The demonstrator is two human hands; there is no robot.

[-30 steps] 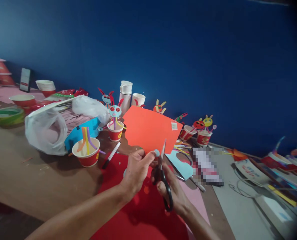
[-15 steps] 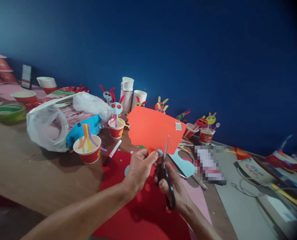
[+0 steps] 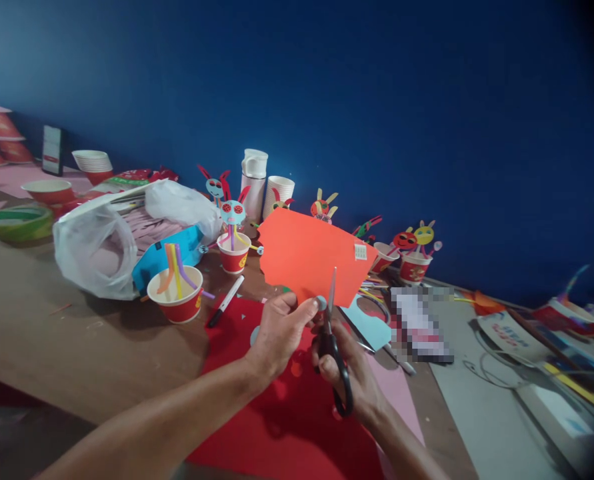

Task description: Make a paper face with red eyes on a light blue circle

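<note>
My left hand (image 3: 279, 337) pinches a small light-blue paper disc (image 3: 321, 304) at the lower edge of an orange paper sheet (image 3: 314, 257). The sheet tilts up beyond the fingers, its left edge jagged and a white label near its right corner. My right hand (image 3: 349, 363) has its fingers in the black handles of a pair of scissors (image 3: 331, 340). Their blades point up and away, just right of the disc, and look nearly closed. Beneath both hands lies red paper (image 3: 277, 427). A light-blue paper with a rounded cutout (image 3: 369, 327) rests to the right.
A red paper cup with bent straws (image 3: 177, 303) and a marker (image 3: 225, 301) are at left. Behind them sits a plastic bag (image 3: 94, 250) beside green tape (image 3: 17, 223). Decorated cups (image 3: 415, 267) line the blue wall. A cable (image 3: 491, 377) lies at right.
Both hands hold nearly the same pose. The orange sheet has shifted slightly right in view, and the scissors' blades appear a little closer to the disc.
</note>
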